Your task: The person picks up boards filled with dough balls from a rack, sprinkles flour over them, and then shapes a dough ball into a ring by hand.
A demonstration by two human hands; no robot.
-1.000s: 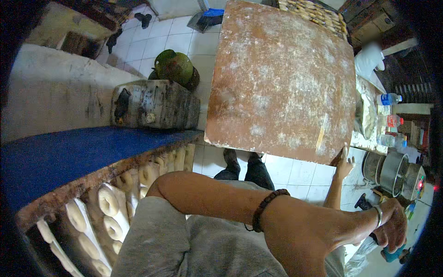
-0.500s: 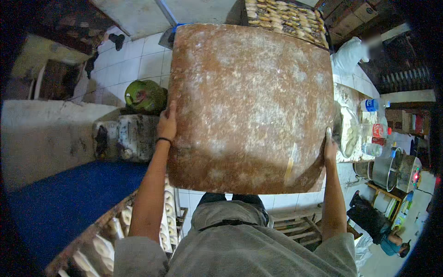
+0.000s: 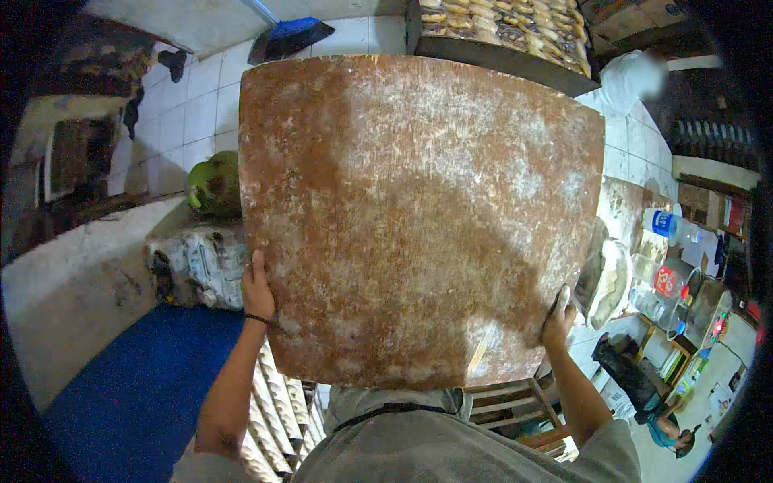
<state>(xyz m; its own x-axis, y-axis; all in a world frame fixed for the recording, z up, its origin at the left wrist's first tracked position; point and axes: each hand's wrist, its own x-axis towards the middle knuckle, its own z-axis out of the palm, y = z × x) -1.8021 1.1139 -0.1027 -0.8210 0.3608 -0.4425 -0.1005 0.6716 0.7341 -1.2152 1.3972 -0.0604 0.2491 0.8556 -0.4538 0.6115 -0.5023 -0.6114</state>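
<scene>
Rust-brown and dusted with white flour, a large square wooden board (image 3: 419,217) fills the middle of the view, held up in front of the person's chest and tilted so its broad face looks toward the camera. The left hand (image 3: 257,290) grips the board's left edge near the lower corner, fingers wrapped round the rim, a dark bracelet at the wrist. The right hand (image 3: 557,319) clasps the right edge near the lower corner, thumb lying against the floured face. Both forearms rise from the lower edge of the picture, above a grey shirt (image 3: 419,443). Below the board on the left stand rows of pale dough pieces (image 3: 278,402) on a rack, just beside a blue surface (image 3: 129,386). Farther left sit a stained, wrapped sack (image 3: 197,262) and a green round thing (image 3: 216,183) on the white tiled floor (image 3: 193,97). Above the board's top edge lies a tray of browned baked goods (image 3: 507,28), with a blue broom head (image 3: 291,34) near it. To the right a cluttered table (image 3: 636,241) carries a plastic bottle (image 3: 667,225) and containers.
</scene>
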